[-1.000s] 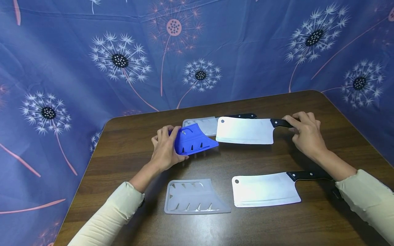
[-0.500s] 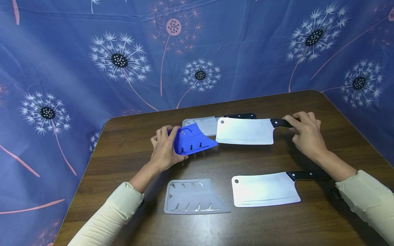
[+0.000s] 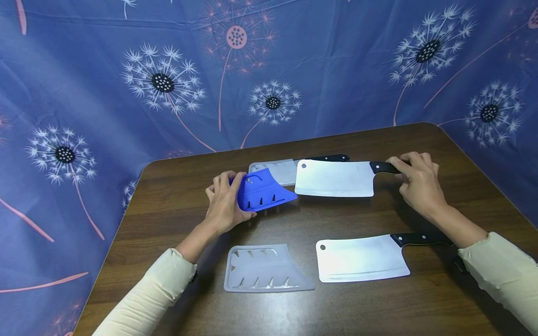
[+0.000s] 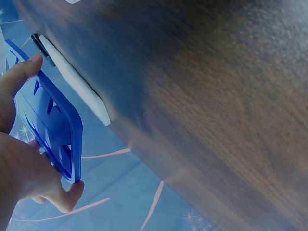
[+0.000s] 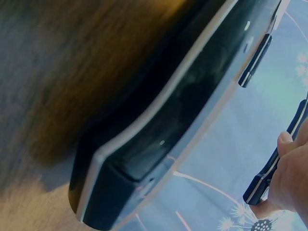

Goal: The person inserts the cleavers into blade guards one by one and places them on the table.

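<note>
My left hand (image 3: 224,200) grips a blue plastic blade cover (image 3: 265,190) by its closed left end, thumb at the lower edge and fingers along the top. In the left wrist view the blue cover (image 4: 53,115) stands tilted above the table. Pinched by its black handle, a cleaver (image 3: 336,179) is held level in my right hand (image 3: 418,182), blade toward the left. The cover's pointed tip lies right by the blade's lower left corner. In the right wrist view, my right hand (image 5: 291,178) has thumb and fingers around the dark handle (image 5: 260,185).
A second cleaver (image 3: 361,259) lies nearer on the wooden table (image 3: 176,186), below my right forearm. Left of it rests a translucent blade cover (image 3: 266,269). Behind the held things lies a sheathed cleaver (image 3: 279,169) with a black handle. A blue dandelion-print cloth (image 3: 328,70) hangs behind the table.
Almost nothing differs. The blue cover and my left hand have shifted very slightly left, while the held cleaver stays in nearly the same place.
</note>
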Demonstrator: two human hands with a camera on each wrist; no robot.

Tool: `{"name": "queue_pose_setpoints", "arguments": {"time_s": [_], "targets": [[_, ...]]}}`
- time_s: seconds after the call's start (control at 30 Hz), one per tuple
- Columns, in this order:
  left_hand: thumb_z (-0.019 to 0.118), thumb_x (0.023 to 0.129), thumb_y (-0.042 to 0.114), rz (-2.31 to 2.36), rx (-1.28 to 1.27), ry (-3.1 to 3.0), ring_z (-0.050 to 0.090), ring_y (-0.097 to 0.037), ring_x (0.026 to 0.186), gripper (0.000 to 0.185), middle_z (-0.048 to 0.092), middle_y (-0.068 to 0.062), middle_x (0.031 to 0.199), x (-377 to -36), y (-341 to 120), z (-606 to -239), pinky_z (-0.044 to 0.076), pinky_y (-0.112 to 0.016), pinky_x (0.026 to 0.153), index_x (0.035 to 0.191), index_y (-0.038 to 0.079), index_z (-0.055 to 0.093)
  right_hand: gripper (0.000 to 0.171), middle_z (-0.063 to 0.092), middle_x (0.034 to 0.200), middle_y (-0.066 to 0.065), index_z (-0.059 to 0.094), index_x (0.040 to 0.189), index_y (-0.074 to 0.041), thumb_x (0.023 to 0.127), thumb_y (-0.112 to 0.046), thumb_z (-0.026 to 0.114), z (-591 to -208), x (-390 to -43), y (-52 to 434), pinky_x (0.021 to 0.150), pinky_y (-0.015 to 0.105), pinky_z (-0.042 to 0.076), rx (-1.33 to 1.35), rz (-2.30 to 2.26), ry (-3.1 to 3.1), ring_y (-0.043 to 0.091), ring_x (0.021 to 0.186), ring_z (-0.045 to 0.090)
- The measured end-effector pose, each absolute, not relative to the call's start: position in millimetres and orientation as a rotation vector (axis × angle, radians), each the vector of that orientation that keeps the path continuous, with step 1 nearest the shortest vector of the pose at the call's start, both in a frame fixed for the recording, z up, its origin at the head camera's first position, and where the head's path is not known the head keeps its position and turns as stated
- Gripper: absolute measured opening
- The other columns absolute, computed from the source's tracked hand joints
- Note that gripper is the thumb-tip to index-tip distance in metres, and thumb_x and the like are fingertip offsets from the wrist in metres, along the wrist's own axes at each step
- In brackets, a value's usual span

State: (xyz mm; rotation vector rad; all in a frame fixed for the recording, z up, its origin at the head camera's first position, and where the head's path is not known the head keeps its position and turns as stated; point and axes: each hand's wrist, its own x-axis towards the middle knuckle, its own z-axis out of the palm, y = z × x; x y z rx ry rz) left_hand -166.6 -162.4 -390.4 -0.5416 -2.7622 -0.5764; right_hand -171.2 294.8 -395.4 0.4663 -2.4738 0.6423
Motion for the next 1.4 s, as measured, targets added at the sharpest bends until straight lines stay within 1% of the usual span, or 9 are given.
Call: {"name": "queue_pose_setpoints", "arguments": {"time_s": [0.2,0.4,0.8,0.97,1.07,1.4], "targets": [[0.095,0.052,0.036,-0.563,-0.536,-2.766,0.031,-0.035,0.121,0.104,0.037,-0.015,0.132,-166.8,-162.4,-390.3,0.023,-0.059,0.091,0.139,0.014,0.043,0.069,0.051,0.113,0.024,0.062,0.123,0.003,0.061,0.032,0.053,-395.2,-170.8,294.9,0.083,0.056,0.021,0.485,0.633,-2.45,0.041,0.104,0.038],[0.095,0.051,0.034,-0.58,-0.543,-2.77,0.03,-0.036,0.121,0.104,0.036,-0.016,0.132,-166.7,-162.6,-390.9,0.026,-0.061,0.087,0.139,0.014,0.043,0.07,0.051,0.112,0.025,0.062,0.124,0.004,0.061,0.032,0.052,-393.0,-170.2,294.9,0.083,0.056,0.021,0.511,0.621,-2.432,0.041,0.103,0.037],[0.094,0.05,0.031,-0.504,-0.616,-2.727,0.03,-0.036,0.119,0.102,0.036,-0.016,0.132,-166.9,-161.7,-389.2,0.028,-0.057,0.082,0.138,0.013,0.043,0.072,0.051,0.11,0.026,0.063,0.121,0.002,0.057,0.033,0.051,-389.1,-168.0,294.9,0.084,0.057,0.021,0.579,0.564,-2.375,0.043,0.102,0.037],[0.093,0.05,0.03,-0.496,-0.617,-2.719,0.03,-0.037,0.12,0.102,0.036,-0.017,0.132,-167.8,-161.3,-387.4,0.027,-0.059,0.082,0.137,0.012,0.043,0.07,0.051,0.109,0.026,0.064,0.118,0.002,0.056,0.033,0.052,-387.5,-168.0,290.9,0.082,0.058,0.022,0.599,0.546,-2.353,0.043,0.101,0.038],[0.093,0.05,0.03,-0.498,-0.601,-2.726,0.03,-0.037,0.119,0.102,0.036,-0.017,0.132,-167.5,-162.4,-386.5,0.026,-0.06,0.083,0.137,0.012,0.043,0.071,0.051,0.11,0.026,0.064,0.119,0.002,0.055,0.033,0.053,-386.2,-169.5,286.5,0.081,0.058,0.023,0.63,0.54,-2.349,0.043,0.101,0.038],[0.093,0.049,0.033,-0.474,-0.62,-2.7,0.031,-0.038,0.117,0.103,0.036,-0.018,0.131,-166.5,-163.1,-383.8,0.026,-0.061,0.082,0.136,0.014,0.042,0.074,0.052,0.11,0.025,0.064,0.118,-0.001,0.054,0.035,0.053,-384.8,-171.6,283.0,0.081,0.059,0.024,0.667,0.536,-2.318,0.042,0.099,0.038]]}}
